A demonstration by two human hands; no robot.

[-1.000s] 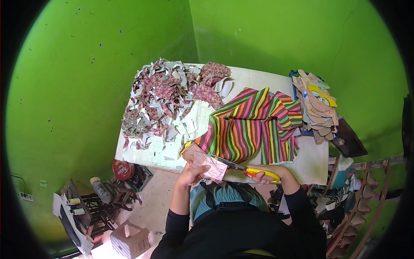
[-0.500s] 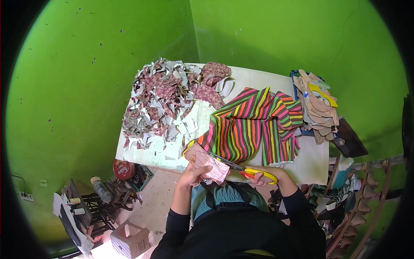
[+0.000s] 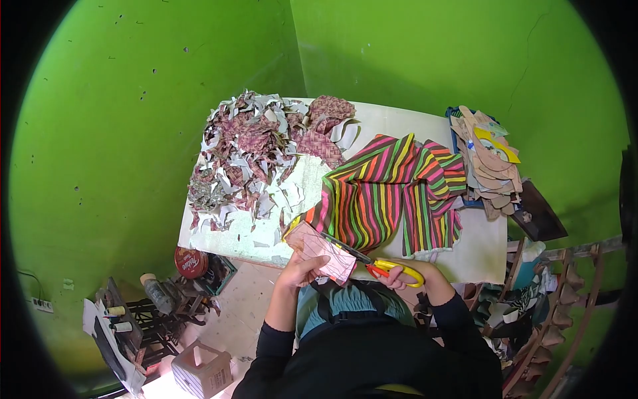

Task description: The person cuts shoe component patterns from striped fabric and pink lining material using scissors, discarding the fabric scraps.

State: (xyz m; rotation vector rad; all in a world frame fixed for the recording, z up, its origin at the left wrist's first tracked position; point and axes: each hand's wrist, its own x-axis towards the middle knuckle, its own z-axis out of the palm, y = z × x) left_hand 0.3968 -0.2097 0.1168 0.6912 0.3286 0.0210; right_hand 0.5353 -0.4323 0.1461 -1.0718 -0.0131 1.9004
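My left hand point(image 3: 302, 269) is closed on a pale pink piece point(image 3: 332, 261) with dark lines across it, thumb on top. I cannot make out whether this piece is paper or cloth. Scissors point(image 3: 392, 265) with yellow and red handles are in my right hand point(image 3: 400, 277), fingers wrapped round the grips. Their dark blades lie along the upper right edge of the pink piece. Just beyond the blades spreads a striped cloth point(image 3: 362, 206) in pink, yellow, green, orange and black. A striped part of it reaches the far end of the pink piece.
Scraps point(image 3: 256, 136) of patterned and white material heap on the left of the white table point(image 3: 435, 124). Brown card shapes point(image 3: 488, 159) are stacked at its right. A plastic stool point(image 3: 203, 369) and a red round tin point(image 3: 191, 261) stand below left; a wooden rack point(image 3: 558, 299) is below right.
My right hand and the scissors have shifted slightly to the left, towards the pink piece. My left hand keeps its hold, almost in the same place.
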